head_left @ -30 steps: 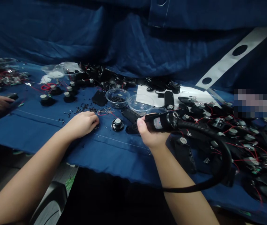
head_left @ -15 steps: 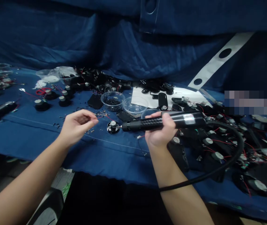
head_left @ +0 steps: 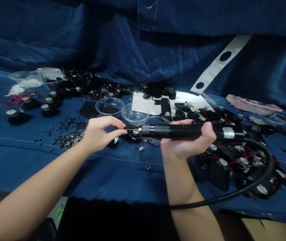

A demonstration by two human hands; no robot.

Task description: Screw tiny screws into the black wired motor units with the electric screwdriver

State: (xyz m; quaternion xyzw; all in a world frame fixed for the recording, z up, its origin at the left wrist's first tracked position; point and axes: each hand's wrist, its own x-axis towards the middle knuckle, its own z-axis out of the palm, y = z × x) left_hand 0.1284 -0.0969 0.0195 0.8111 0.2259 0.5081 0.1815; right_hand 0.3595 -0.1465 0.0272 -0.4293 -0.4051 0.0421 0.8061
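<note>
My right hand (head_left: pixel 187 142) is wrapped around a black electric screwdriver (head_left: pixel 183 130) held level, its bit pointing left. A thick black cable (head_left: pixel 245 187) runs from its rear and loops below my wrist. My left hand (head_left: pixel 100 132) is pinched at the bit's tip, thumb and fingers closed on something too small to name. Just below the tip a small round speaker (head_left: pixel 135 135) with red wires lies on the blue cloth (head_left: pixel 123 174). A scatter of small dark screws (head_left: pixel 69 137) lies left of my left hand.
Two clear plastic bowls (head_left: pixel 109 106) (head_left: pixel 135 115) stand behind my hands. Black speaker parts with red wires (head_left: pixel 235 157) crowd the right side. More round parts (head_left: pixel 28 107) sit at the far left. A white sheet (head_left: pixel 180 98) lies at the back under black pieces.
My left hand rose from the screw scatter and came to the screwdriver's bit. My right hand lifted the screwdriver and turned it level. The view shifted, so a person's hand at the left edge is out of sight.
</note>
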